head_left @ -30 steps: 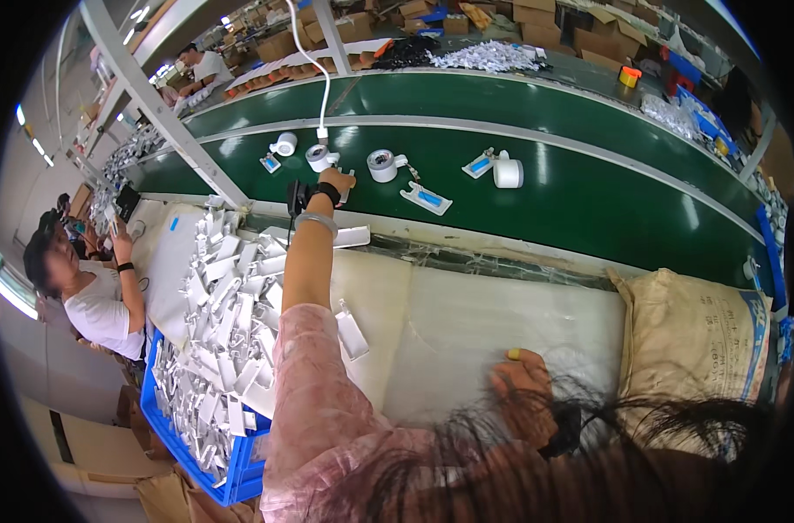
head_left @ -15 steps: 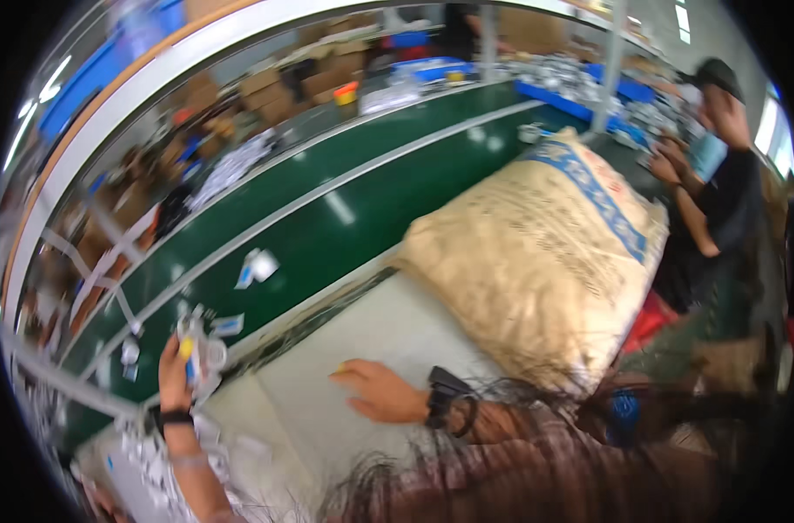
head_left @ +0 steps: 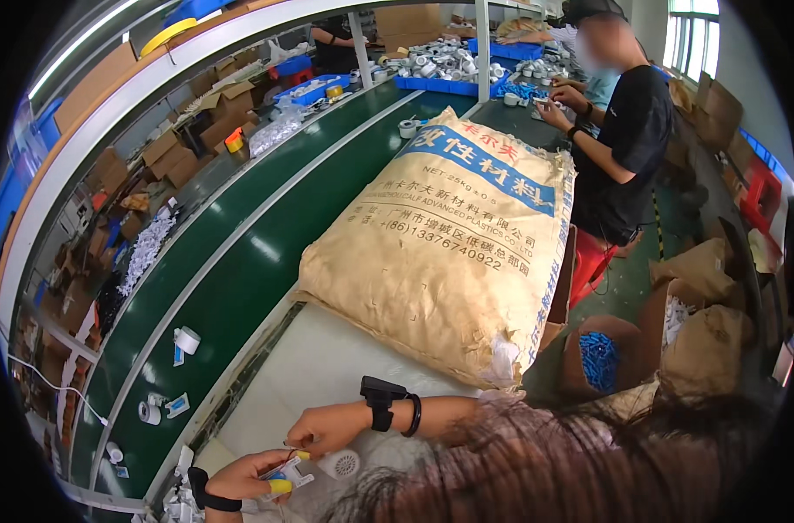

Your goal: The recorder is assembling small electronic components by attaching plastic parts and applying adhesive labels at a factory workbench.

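Observation:
My left hand grips a small white plastic part with a blue patch, over the pale worktop. Yellow covering wraps fingertips at the part. My right hand is close beside it, fingers curled and pinched near the part's upper end; what they hold, if anything, is too small to make out. A white round piece with a slotted grille sits just below the right hand, against or near it. Dark bands circle both wrists.
A large tan sack lies across the worktop's far right. Beyond runs a green conveyor belt carrying white parts. White pieces are heaped left of my left hand. A person works at the far right, near blue trays.
My left hand has come from the belt's edge to the worktop with a white part. My right hand has drawn in beside it. The view has shifted, showing more of the right.

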A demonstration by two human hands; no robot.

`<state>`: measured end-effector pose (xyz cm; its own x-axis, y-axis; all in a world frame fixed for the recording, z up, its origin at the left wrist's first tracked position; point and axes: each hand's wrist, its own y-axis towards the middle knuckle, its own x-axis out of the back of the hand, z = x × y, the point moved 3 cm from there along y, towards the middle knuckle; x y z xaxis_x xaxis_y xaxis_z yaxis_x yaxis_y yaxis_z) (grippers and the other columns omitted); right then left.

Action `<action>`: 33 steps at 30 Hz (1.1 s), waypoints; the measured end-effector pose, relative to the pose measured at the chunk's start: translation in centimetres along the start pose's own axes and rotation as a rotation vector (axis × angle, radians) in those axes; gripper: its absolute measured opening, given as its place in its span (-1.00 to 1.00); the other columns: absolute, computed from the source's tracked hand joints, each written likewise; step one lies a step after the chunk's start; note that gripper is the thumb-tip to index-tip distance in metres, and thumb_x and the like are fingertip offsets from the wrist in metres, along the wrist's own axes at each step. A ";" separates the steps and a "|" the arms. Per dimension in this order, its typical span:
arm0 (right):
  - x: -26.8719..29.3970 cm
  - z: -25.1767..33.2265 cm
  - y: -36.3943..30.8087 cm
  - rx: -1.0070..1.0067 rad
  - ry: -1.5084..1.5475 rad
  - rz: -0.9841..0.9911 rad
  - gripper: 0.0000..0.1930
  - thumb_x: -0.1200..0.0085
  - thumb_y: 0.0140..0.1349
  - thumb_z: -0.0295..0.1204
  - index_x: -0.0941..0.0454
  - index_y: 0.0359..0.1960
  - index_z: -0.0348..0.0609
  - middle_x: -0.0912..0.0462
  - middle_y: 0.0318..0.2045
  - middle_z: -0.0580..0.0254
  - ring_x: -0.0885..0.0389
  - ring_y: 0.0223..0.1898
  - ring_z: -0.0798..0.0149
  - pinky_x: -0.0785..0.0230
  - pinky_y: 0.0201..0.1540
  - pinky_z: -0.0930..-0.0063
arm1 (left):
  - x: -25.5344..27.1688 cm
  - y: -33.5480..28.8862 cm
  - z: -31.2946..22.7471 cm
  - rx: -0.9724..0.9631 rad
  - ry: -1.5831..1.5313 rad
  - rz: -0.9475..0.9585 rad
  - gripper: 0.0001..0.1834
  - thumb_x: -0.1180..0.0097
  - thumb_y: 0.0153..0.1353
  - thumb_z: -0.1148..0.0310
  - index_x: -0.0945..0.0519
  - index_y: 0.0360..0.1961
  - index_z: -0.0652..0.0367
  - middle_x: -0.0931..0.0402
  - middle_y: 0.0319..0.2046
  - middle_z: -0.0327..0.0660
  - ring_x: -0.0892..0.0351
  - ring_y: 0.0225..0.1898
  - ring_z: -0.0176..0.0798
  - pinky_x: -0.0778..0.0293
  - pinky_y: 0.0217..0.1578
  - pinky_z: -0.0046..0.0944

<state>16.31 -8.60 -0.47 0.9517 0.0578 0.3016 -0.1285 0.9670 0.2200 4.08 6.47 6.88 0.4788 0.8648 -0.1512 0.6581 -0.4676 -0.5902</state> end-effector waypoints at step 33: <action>-0.4 2.4 0.3 0.061 -0.747 -0.627 -0.85 -0.26 -0.02 -0.55 -0.54 -0.43 -0.07 -0.57 -0.52 0.32 -0.57 -0.46 0.20 -0.41 -0.04 0.24 | -2.3 5.6 7.4 -0.626 -0.504 -0.858 -0.73 0.21 0.40 0.35 -0.31 0.06 0.20 -0.50 -0.36 -0.19 -0.48 -0.54 -0.36 -0.43 -0.50 -0.37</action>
<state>15.24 -8.93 1.73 0.4332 -0.6553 0.6188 0.3070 0.7528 0.5822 2.36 3.25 -1.97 -0.4515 0.8495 -0.2731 0.8914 0.4160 -0.1796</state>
